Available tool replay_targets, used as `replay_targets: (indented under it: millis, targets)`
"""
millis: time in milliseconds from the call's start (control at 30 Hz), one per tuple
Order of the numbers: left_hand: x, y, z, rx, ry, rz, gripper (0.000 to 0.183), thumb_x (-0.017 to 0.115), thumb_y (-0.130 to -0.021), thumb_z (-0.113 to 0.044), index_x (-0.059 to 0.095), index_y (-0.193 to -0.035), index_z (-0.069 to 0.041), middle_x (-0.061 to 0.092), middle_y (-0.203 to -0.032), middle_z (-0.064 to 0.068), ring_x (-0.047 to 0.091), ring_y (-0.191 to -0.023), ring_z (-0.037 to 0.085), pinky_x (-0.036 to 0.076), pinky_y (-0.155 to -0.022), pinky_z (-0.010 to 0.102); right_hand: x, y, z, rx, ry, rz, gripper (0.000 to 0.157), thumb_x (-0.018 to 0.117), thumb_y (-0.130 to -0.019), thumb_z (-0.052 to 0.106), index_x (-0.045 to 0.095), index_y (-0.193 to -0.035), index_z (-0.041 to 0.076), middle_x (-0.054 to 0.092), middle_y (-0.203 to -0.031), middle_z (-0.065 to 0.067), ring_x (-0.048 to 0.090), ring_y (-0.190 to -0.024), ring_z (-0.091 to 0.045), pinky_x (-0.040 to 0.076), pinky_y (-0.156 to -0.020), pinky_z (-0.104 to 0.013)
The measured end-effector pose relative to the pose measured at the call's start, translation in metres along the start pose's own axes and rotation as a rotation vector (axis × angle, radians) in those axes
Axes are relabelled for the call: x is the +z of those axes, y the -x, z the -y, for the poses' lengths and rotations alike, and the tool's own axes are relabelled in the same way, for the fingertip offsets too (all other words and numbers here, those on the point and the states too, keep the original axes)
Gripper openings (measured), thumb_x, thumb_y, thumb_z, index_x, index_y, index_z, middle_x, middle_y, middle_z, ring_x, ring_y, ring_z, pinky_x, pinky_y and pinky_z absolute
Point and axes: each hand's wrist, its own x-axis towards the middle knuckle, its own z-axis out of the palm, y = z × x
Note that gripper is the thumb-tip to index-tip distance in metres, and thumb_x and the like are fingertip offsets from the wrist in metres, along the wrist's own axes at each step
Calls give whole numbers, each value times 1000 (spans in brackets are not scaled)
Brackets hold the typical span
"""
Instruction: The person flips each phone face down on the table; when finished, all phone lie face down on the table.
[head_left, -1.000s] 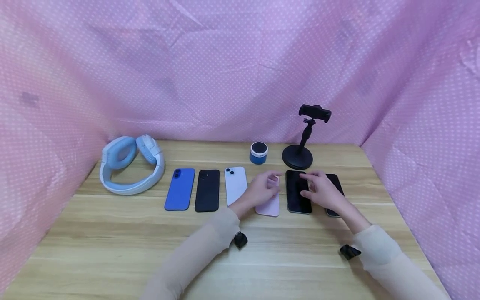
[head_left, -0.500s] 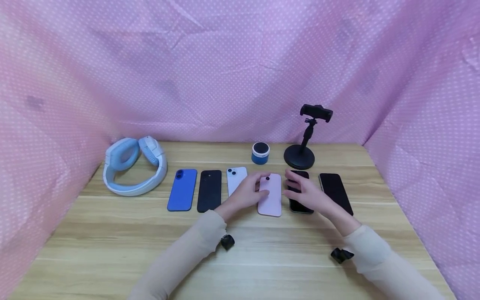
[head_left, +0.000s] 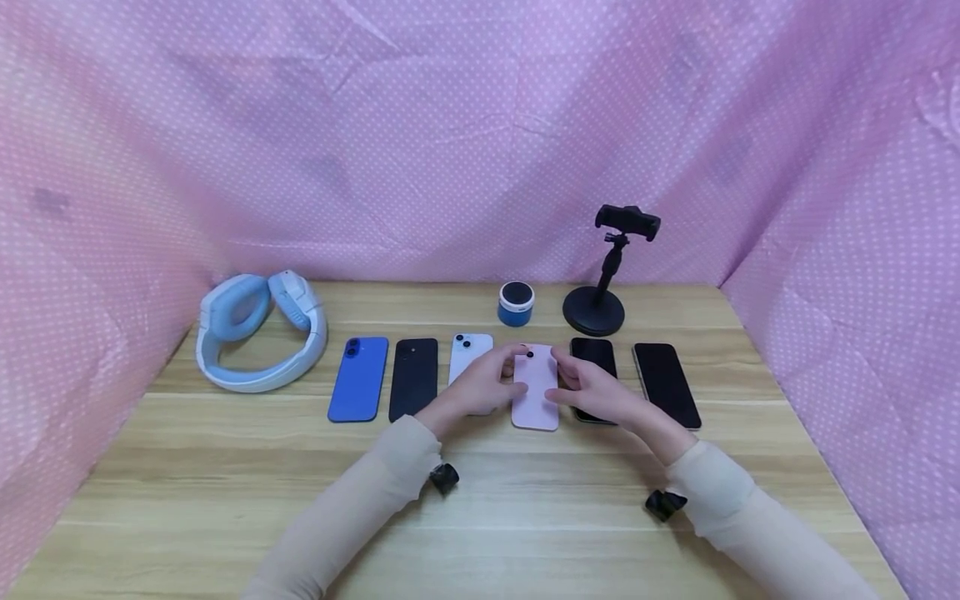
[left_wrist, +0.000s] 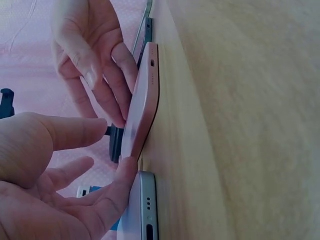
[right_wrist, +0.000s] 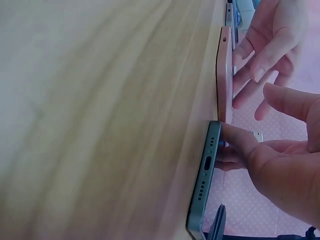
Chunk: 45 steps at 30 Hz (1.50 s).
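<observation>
A pink phone (head_left: 536,410) lies back up on the table between my two hands. My left hand (head_left: 480,383) is at its left edge, fingers bent loosely and thumb apart; the left wrist view shows a fingertip at the gap between the pink phone (left_wrist: 141,107) and the white phone (left_wrist: 140,210). From the other side my right hand (head_left: 603,393) reaches over a black phone (head_left: 596,348), its fingertips by the pink phone's right edge. In the right wrist view its fingers touch or nearly touch the pink phone (right_wrist: 225,75). Neither hand visibly grips anything.
Left of the hands lie a white phone (head_left: 471,348), a black phone (head_left: 414,383) and a blue phone (head_left: 358,382). Another dark phone (head_left: 667,385) is at the right. Behind stand headphones (head_left: 262,375), a small blue speaker (head_left: 516,305) and a black phone stand (head_left: 595,310).
My right hand has moved left from the black phone to the pink phone's right edge, uncovering the rightmost phone. My left hand has drawn back left, showing more of the pink phone.
</observation>
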Motion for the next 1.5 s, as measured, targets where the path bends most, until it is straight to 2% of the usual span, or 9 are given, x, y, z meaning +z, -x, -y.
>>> replay_targets:
  millis: [167, 300, 433, 600, 800, 1067, 1267, 1500]
  targets:
    - [-4, -2, 0, -33, -40, -16, 57, 71, -96, -12, 50, -149, -11, 60, -127, 11, 57, -96, 19, 50, -84, 31, 0, -4, 2, 12, 14, 19, 78, 65, -100, 10, 15, -156, -12, 17, -161, -31, 26, -146, -42, 27, -117, -54]
    - [-4, -7, 1, -40, -49, -47, 60, 74, -90, -2, 53, -146, -8, 61, -128, 13, 58, -83, 16, 49, -71, 27, 0, -7, 1, 30, 8, 19, 79, 66, -99, 8, 15, -156, -12, 18, -161, -30, 26, -146, -41, 27, -117, -52]
    - [1, -10, 2, -45, -42, -84, 61, 74, -83, 7, 57, -141, -5, 63, -131, 14, 58, -77, 15, 50, -66, 24, -1, -9, -3, 66, -26, 9, 80, 68, -97, 6, 16, -156, -12, 17, -162, -29, 26, -146, -40, 28, -117, -49]
    - [8, -11, -4, -41, -43, -122, 56, 73, -82, 9, 61, -135, -4, 64, -126, 12, 56, -74, 15, 48, -63, 23, -5, -6, -5, 100, -61, -3, 80, 69, -96, 4, 17, -157, -10, 17, -163, -26, 24, -148, -37, 27, -117, -45]
    - [13, -11, -9, -62, -119, -148, 51, 71, -82, 10, 65, -130, -6, 66, -125, 8, 54, -79, 17, 45, -67, 23, -5, -6, -8, 94, -89, 4, 80, 68, -97, 5, 17, -157, -10, 15, -164, -26, 20, -149, -37, 25, -118, -47]
    - [13, -9, -6, -66, -153, -168, 52, 68, -80, 13, 66, -128, -6, 66, -119, 8, 55, -85, 19, 45, -69, 24, 0, -10, -7, 95, -153, 11, 78, 67, -97, 4, 18, -156, -12, 15, -164, -26, 18, -150, -37, 24, -118, -46]
    - [17, -8, -4, -56, -154, -172, 49, 67, -82, 13, 67, -127, -6, 65, -129, 9, 57, -100, 22, 47, -80, 27, -3, -8, -5, 139, -275, 39, 77, 64, -98, 3, 16, -157, -11, 10, -165, -25, 11, -152, -35, 24, -117, -46]
    - [17, -9, -5, -75, -146, -167, 48, 69, -84, 11, 67, -128, -7, 65, -130, 8, 56, -90, 19, 47, -72, 25, -8, -7, -3, 204, -394, 55, 76, 63, -100, 8, 17, -159, -4, 11, -167, -21, 10, -153, -30, 28, -117, -47]
